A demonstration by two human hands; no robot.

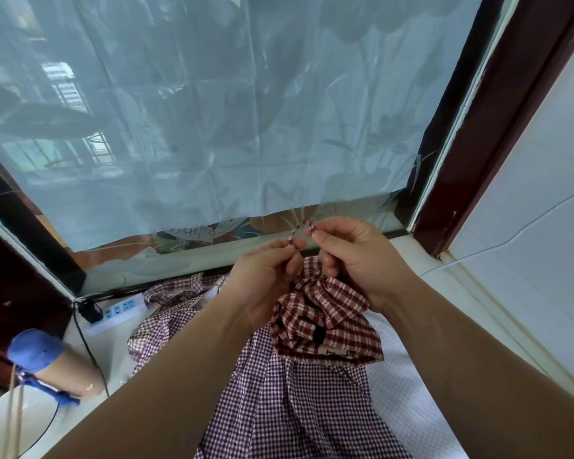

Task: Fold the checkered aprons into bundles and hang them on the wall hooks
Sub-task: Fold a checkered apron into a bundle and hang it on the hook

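Note:
A dark red checkered apron bundle (325, 323) hangs gathered below both hands, raised above the bed. My left hand (265, 276) pinches one thin checkered strap end (292, 238) between thumb and fingers. My right hand (348, 253) pinches the other strap end (311, 226) just to the right. The two strap ends nearly meet in front of the window sill. Beneath the bundle lies a finer purple-and-white checkered apron (279, 392), spread loose on the white bed surface. No wall hook is visible.
A window with a pale blue sheer curtain (212, 111) fills the view ahead, with a dark red frame (484, 127) at right. A white power strip (116, 313) lies at left, with a black cable and a blue-capped cylinder (43, 356). A white wall is at right.

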